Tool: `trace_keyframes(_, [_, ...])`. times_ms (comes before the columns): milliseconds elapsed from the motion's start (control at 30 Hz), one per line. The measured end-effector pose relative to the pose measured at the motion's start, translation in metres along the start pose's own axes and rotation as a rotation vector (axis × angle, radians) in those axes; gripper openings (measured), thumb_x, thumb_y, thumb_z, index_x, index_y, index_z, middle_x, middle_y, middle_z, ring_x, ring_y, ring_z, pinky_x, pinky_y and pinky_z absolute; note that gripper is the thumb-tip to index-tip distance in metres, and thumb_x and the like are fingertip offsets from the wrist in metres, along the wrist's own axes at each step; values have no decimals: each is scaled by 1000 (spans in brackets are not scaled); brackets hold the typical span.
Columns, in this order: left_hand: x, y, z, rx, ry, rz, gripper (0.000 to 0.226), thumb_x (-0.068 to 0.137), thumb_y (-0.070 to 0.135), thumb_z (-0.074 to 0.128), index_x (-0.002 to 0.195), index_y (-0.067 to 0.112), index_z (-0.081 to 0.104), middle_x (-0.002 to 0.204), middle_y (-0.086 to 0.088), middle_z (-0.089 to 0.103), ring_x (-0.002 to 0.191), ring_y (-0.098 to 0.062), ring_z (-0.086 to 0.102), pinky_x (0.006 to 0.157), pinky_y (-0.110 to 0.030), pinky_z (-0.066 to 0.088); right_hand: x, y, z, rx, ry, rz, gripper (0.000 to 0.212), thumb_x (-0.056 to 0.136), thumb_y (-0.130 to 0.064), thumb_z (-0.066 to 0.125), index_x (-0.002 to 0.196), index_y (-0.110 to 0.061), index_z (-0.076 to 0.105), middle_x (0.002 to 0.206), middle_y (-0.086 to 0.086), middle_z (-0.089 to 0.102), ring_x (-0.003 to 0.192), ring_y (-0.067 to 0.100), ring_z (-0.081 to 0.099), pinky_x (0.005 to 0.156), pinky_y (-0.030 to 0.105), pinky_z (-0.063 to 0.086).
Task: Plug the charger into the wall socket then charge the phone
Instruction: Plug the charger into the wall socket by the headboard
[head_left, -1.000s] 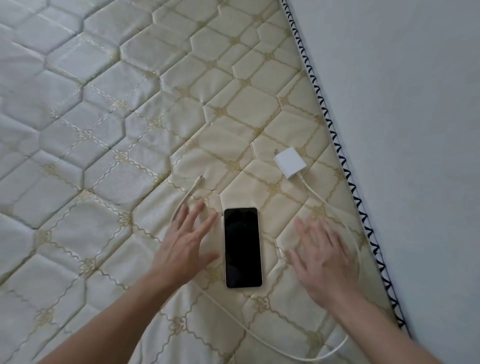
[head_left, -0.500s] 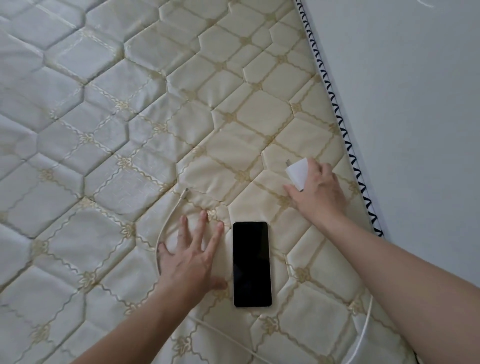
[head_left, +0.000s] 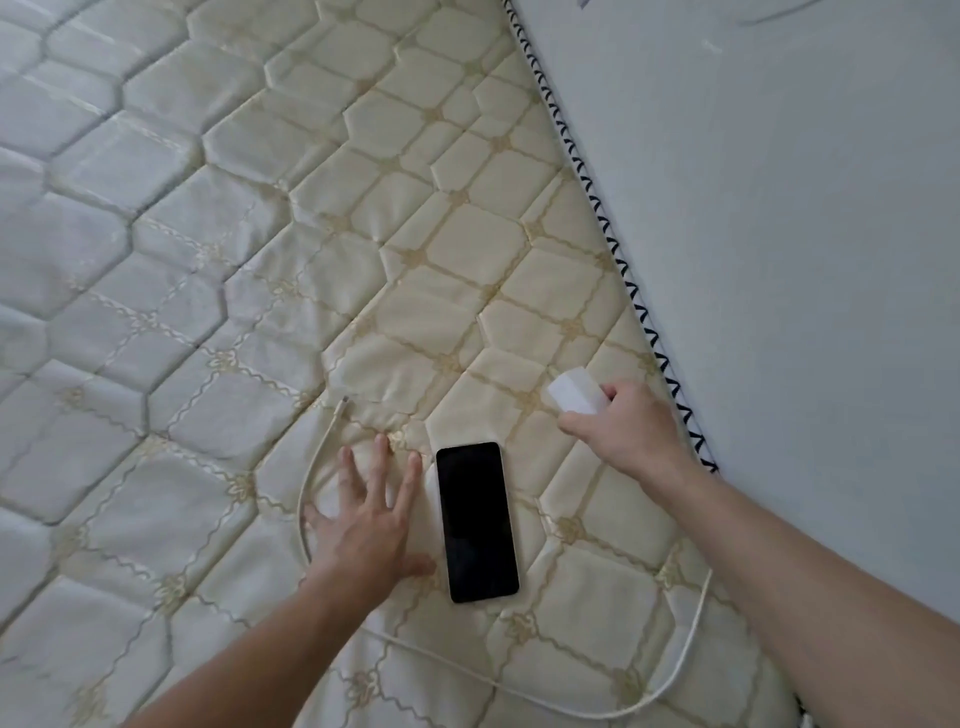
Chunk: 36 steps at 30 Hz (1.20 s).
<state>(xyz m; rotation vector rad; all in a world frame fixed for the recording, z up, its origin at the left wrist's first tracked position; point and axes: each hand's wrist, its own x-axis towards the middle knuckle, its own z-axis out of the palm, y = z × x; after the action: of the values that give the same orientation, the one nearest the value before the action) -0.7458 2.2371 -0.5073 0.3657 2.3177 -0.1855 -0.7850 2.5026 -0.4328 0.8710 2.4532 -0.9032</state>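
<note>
A dark-screened phone (head_left: 477, 521) lies face up on the quilted mattress (head_left: 260, 260). My right hand (head_left: 631, 434) is closed around the white charger block (head_left: 575, 391), just right of the phone and close to the wall. The white cable (head_left: 691, 639) loops from under my right forearm, runs below the phone and curves up on the left to its free plug end (head_left: 343, 402). My left hand (head_left: 369, 525) rests flat with fingers spread on the mattress, just left of the phone and beside the cable. No wall socket is visible.
A pale wall (head_left: 779, 260) runs along the mattress's right edge, which has black-and-white zigzag piping (head_left: 597, 197). The mattress stretches away to the left and top.
My right hand reached up from the mattress to the charger block and closed on it, lifting it slightly. My left hand stayed flat beside the phone.
</note>
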Motion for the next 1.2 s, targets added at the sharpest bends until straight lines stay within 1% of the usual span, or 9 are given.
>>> trace_keyframes(100, [-2, -4, -13, -9, -36, 32, 124, 75, 73, 62, 149, 33, -30, 158, -8, -39, 147, -46, -23, 110, -68, 33, -33, 5, -11, -19, 29, -11, 32, 73, -34, 73, 94, -14, 61, 85, 1, 62, 84, 26, 58, 50, 23, 32])
trace_keyframes(233, [-29, -8, -44, -45, -22, 81, 122, 74, 77, 59, 152, 34, -24, 164, -8, -26, 150, -44, -11, 118, -60, 25, -82, 13, -34, 25, 125, -54, 13, 83, -25, 64, 78, -19, 55, 65, -5, 52, 73, 27, 54, 55, 31, 32])
trace_keyframes(367, [-95, 9, -87, -96, 270, 238, 103, 84, 72, 51, 155, 35, -15, 168, 0, -9, 154, -32, 1, 121, -51, 23, -149, 15, -68, 147, 224, -61, 7, 86, -30, 63, 85, -25, 58, 70, -2, 60, 70, 26, 57, 63, 31, 38])
trace_keyframes(567, [-214, 56, -158, -164, 557, 496, 85, 88, 67, 50, 157, 37, 10, 166, 4, 15, 152, -24, 19, 119, -45, 28, -269, 21, -132, 288, 395, 63, 20, 86, -38, 63, 95, -20, 64, 71, -3, 63, 68, 24, 56, 56, 30, 36])
trace_keyframes(767, [-306, 117, -187, -130, 560, 693, 77, 87, 61, 46, 155, 34, 21, 163, 3, 29, 149, -25, 27, 117, -47, 32, -393, 41, -169, 437, 605, 225, 11, 84, -32, 66, 90, -23, 63, 67, -5, 62, 66, 23, 56, 60, 30, 35])
trace_keyframes(867, [-336, 148, -188, -118, 572, 822, 75, 86, 58, 47, 154, 34, 26, 161, 4, 33, 148, -24, 30, 116, -47, 33, -440, 67, -164, 642, 704, 334, 22, 72, -43, 65, 82, -23, 63, 64, 0, 69, 62, 23, 66, 61, 37, 52])
trace_keyframes(967, [-360, 185, -179, -73, 559, 969, 73, 84, 55, 48, 151, 31, 33, 158, 1, 39, 144, -26, 37, 113, -48, 38, -476, 103, -152, 859, 817, 462, 11, 74, -30, 72, 79, -21, 67, 62, 0, 72, 57, 18, 69, 66, 46, 58])
trace_keyframes(1067, [-380, 219, -157, -28, 536, 1119, 72, 82, 47, 58, 149, 28, 39, 156, -1, 42, 141, -29, 41, 109, -51, 42, -507, 131, -139, 1040, 917, 564, 5, 83, -13, 69, 88, -11, 68, 63, 1, 72, 54, 14, 66, 59, 35, 56])
trace_keyframes(1200, [-398, 257, -130, 41, 539, 1269, 84, 82, 41, 65, 155, 26, 26, 165, -4, 23, 150, -28, 26, 113, -52, 37, -534, 164, -121, 1244, 987, 629, 7, 89, -9, 63, 95, -12, 65, 82, 12, 72, 63, 13, 66, 53, 21, 52])
